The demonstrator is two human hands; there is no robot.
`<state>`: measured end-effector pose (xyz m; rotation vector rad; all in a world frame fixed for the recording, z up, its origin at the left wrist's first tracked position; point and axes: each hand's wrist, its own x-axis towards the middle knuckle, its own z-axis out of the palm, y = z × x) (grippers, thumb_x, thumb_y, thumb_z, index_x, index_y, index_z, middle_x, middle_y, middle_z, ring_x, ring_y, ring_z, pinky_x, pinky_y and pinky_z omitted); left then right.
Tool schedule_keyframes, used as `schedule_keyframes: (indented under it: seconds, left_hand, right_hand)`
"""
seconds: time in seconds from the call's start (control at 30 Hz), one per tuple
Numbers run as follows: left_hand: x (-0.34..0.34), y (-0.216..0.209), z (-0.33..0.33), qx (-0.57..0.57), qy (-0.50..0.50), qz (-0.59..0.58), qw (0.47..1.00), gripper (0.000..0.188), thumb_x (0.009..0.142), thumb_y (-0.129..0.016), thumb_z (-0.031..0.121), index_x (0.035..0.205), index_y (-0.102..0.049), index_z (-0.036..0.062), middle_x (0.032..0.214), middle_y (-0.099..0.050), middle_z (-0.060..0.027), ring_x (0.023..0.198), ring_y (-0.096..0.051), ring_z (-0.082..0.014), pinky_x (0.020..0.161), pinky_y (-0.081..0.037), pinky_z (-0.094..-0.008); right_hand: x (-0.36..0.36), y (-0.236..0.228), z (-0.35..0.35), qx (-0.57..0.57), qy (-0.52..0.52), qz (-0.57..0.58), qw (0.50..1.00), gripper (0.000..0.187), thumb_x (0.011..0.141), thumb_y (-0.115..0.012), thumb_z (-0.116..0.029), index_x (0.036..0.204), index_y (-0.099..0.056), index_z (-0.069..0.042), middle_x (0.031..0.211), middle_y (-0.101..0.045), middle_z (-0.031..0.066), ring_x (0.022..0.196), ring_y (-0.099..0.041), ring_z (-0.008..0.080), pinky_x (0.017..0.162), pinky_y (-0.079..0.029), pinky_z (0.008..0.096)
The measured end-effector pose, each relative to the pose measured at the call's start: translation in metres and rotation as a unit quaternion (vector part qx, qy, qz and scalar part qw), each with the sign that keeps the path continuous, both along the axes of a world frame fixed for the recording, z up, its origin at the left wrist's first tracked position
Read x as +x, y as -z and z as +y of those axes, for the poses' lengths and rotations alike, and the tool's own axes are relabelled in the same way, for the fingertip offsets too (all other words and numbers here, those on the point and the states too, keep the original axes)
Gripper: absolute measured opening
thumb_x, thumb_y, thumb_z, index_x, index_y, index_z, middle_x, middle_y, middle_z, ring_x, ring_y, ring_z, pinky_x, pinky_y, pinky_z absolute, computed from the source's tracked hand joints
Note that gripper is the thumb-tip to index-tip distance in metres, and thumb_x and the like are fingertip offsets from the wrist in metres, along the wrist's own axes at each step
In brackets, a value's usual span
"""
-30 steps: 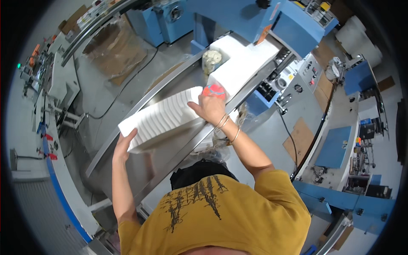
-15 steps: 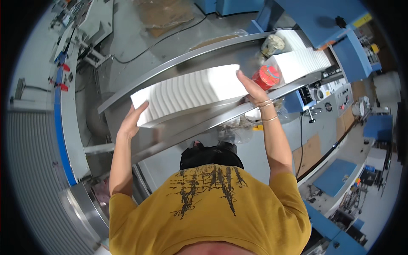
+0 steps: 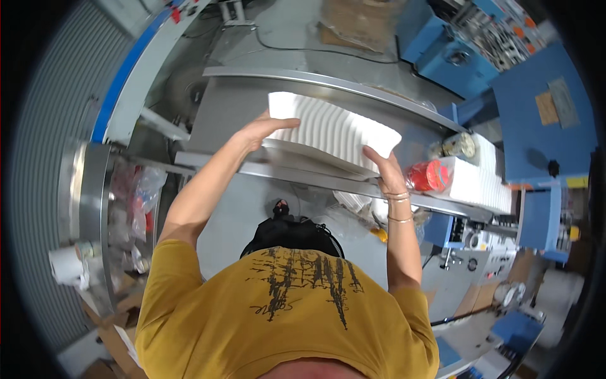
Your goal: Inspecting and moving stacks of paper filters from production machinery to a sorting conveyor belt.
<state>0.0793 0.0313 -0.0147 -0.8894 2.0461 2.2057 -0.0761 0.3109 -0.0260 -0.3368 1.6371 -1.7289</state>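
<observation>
A long white ribbed block (image 3: 331, 129), which looks like a row of thin white pieces pressed together, is held between both hands above a metal tray-like table (image 3: 230, 104). My left hand (image 3: 268, 128) grips its left end, with the thumb on the ribbed face. At the right end my right hand (image 3: 386, 169) clasps it, thumb on the front corner and fingers mostly hidden behind. The block slants down toward the right. Beside my right hand sits a red round container (image 3: 428, 175) on the table. More white ribbed stacks (image 3: 483, 189) lie farther right.
A clear jar-like roll (image 3: 459, 145) stands behind the red container. Blue machinery (image 3: 536, 107) borders the table on the right. Plastic bags (image 3: 146, 196) hang on a rack at left. A cable (image 3: 315, 50) crosses the floor beyond the table, near a cardboard piece (image 3: 353, 31).
My view and body have turned leftward. The white block, still in both hands, has gone from rising toward the right to sloping down toward the right.
</observation>
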Motion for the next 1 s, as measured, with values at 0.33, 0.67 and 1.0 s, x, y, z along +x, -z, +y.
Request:
schedule_keyframes:
  seconds: [0.33, 0.67, 1.0]
  left_hand:
    - [0.097, -0.051, -0.007, -0.024, -0.123, 0.117, 0.985, 0.067, 0.068, -0.083, 0.042, 0.11, -0.062, -0.0069, 0.113, -0.059, -0.0145, 0.109, -0.051, -0.0216, 0.089, -0.043, -0.0364]
    - [0.38, -0.06, -0.142, -0.007, -0.346, 0.179, 0.921, 0.071, 0.077, -0.078, 0.021, 0.136, -0.042, 0.0036, 0.128, -0.054, -0.0101, 0.121, -0.048, -0.0209, 0.104, -0.036, -0.034]
    - [0.711, 0.005, -0.269, 0.072, -0.594, 0.062, 0.799, 0.088, 0.08, -0.068, 0.052, 0.144, -0.032, 0.0024, 0.145, -0.037, -0.0148, 0.134, -0.034, -0.0284, 0.109, -0.028, -0.0405]
  right_hand:
    - [0.021, -0.055, -0.051, -0.014, -0.083, 0.064, 0.994, 0.068, 0.081, -0.073, -0.018, 0.138, -0.041, 0.002, 0.136, -0.049, 0.0099, 0.126, -0.044, 0.0228, 0.105, -0.033, 0.0351]
    - [0.234, -0.1, -0.316, -0.039, -0.327, 0.081, 0.941, 0.074, 0.078, -0.074, -0.013, 0.139, -0.035, 0.005, 0.136, -0.046, 0.013, 0.126, -0.042, 0.0233, 0.107, -0.03, 0.0333]
    - [0.53, -0.066, -0.627, -0.005, -0.625, 0.035, 0.779, 0.067, 0.083, -0.071, -0.023, 0.138, -0.039, -0.002, 0.127, -0.052, 0.0095, 0.118, -0.048, 0.0209, 0.101, -0.036, 0.0327]
